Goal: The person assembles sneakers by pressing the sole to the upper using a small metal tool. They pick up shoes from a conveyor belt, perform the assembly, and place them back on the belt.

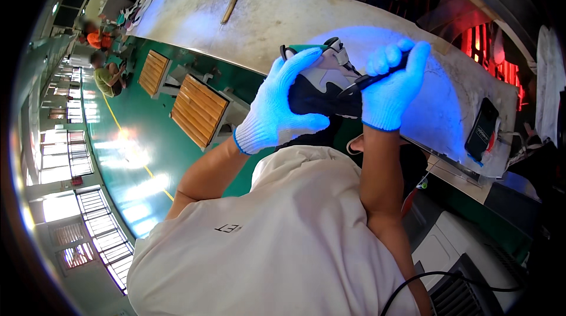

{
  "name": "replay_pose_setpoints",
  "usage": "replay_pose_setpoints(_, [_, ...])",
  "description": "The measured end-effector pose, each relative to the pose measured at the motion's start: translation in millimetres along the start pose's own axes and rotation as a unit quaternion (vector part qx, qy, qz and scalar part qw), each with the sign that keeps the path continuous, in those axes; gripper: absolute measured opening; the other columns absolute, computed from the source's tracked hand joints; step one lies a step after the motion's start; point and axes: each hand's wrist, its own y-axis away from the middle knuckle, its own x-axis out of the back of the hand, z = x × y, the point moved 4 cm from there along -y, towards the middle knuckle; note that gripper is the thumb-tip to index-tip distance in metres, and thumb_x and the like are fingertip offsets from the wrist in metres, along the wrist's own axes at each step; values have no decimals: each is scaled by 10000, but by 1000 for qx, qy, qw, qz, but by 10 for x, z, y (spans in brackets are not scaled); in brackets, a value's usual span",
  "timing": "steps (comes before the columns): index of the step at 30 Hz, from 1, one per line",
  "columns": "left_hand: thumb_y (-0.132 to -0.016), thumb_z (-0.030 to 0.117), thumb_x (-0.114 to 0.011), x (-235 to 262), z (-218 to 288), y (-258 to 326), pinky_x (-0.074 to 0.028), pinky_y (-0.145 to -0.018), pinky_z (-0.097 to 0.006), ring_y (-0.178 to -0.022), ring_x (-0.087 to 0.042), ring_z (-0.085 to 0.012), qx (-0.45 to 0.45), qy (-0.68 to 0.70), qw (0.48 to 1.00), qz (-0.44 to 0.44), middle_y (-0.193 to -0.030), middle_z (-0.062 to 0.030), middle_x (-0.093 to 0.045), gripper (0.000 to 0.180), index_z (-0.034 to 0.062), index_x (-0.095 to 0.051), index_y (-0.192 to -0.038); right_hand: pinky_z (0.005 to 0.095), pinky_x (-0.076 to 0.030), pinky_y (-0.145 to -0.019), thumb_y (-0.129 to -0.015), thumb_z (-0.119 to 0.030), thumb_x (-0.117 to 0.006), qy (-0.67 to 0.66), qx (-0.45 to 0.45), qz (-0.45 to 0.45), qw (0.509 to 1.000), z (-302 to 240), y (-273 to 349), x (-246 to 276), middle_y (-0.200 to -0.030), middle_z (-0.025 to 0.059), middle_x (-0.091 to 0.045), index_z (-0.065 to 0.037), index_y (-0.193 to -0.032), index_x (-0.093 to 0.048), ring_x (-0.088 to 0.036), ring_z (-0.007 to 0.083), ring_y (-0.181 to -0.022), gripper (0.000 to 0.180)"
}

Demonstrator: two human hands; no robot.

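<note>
At far left, the green floor [109, 117] stretches back beyond a person in a green top [106, 80], and a yellow line runs along it. Two slatted wooden panels [200, 109] stand nearer, a strip of floor between them and the front edge of the worktable [283, 9]. That edge slants down to the right, and a thin bar [233, 3] lies on the tabletop, well apart from the hands.

The left hand [282, 98], in a knit glove, grasps the left end of a black-and-grey sneaker [324, 80], fingers reaching over the far side, thumb stretched along the near side; its forearm slants in from lower left. The sneaker is held up in front of the tabletop, overlapping its front edge in view. The gloved right hand [392, 83] is curled round a dark part at the sneaker's right end, thumb up, forearm nearly vertical. Farther right, blue-lit tabletop separates it from a smartphone [483, 122] near the table's right end.
</note>
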Motion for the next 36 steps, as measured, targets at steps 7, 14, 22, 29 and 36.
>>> replay_pose_setpoints(7, [-676,261,-1037,11,-172,-95,-430,-1272,-449,-1491,-540,-325,0,91,996,9,-1582,-166,-553,1170,79,-484,-1691,349,-405,-492,-1190,-553,-510,-114,-215,-231,942,241,288,-122,-725,14,-540,-132,-1150,-715,-487,174,-555,470])
replay_pose_setpoints(14, [-697,249,-1026,30,54,-46,-412,-1256,-441,-1469,-534,-327,-25,-15,1000,-1,-1579,-160,-547,1141,119,-492,-1697,350,-462,-542,-1196,-573,-504,12,-1,-30,999,16,24,-303,-725,0,-547,-155,-1008,-648,-519,165,-584,480])
replay_pose_setpoints(22, [-698,254,-1032,44,7,-39,-400,-1247,-434,-1465,-531,-313,-26,3,1000,0,-1585,-142,-553,1155,118,-486,-1706,339,-359,-476,-1209,-585,-441,25,-22,-146,989,22,46,-106,-684,-13,-495,-165,-1017,-663,-461,155,-537,513])
replay_pose_setpoints(29, [-718,271,-1033,37,-7,-18,-394,-1264,-437,-1479,-523,-313,-30,16,999,3,-1596,-143,-547,1149,107,-478,-1711,347,-395,-517,-1209,-564,-460,11,-43,-140,989,53,60,-76,-711,-9,-530,-165,-1035,-681,-502,166,-574,488])
replay_pose_setpoints(36, [-785,118,-974,-63,-189,-46,-448,-1261,-419,-1448,-575,-262,68,208,975,42,-1576,-119,-601,926,19,-580,-1616,362,-434,-550,-1209,-515,-500,45,-30,-64,996,77,106,-79,-738,-1,-561,-155,-1052,-675,-543,182,-616,430])
